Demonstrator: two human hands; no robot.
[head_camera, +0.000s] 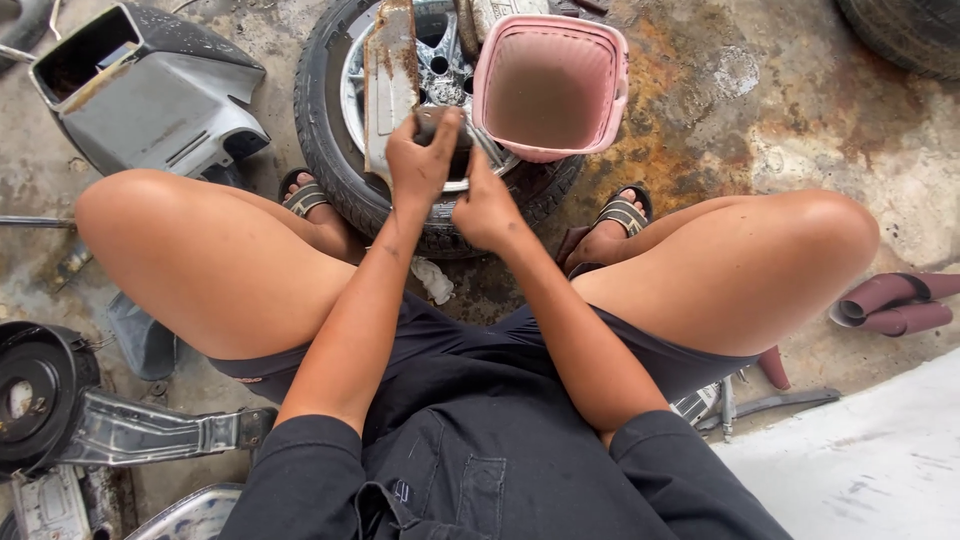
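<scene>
A person sits low on a stained concrete floor (780, 110), knees spread around a wheel (345, 175) lying flat. The left hand (423, 160) grips a small dark part (440, 125) on top of a rusty metal piece (390, 70) that rests across the wheel. The right hand (487, 210) is closed beside it, touching the same part. A pink plastic basket (551, 85) sits on the wheel just beyond the hands. A grey plastic panel (150, 100) lies to the left.

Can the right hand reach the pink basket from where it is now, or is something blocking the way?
Probably yes. The right hand rests at the wheel, just below the pink basket standing on it. Nothing lies between them, and the left hand, on a dark part beside the rusty metal piece, stays clear of that path.
</scene>
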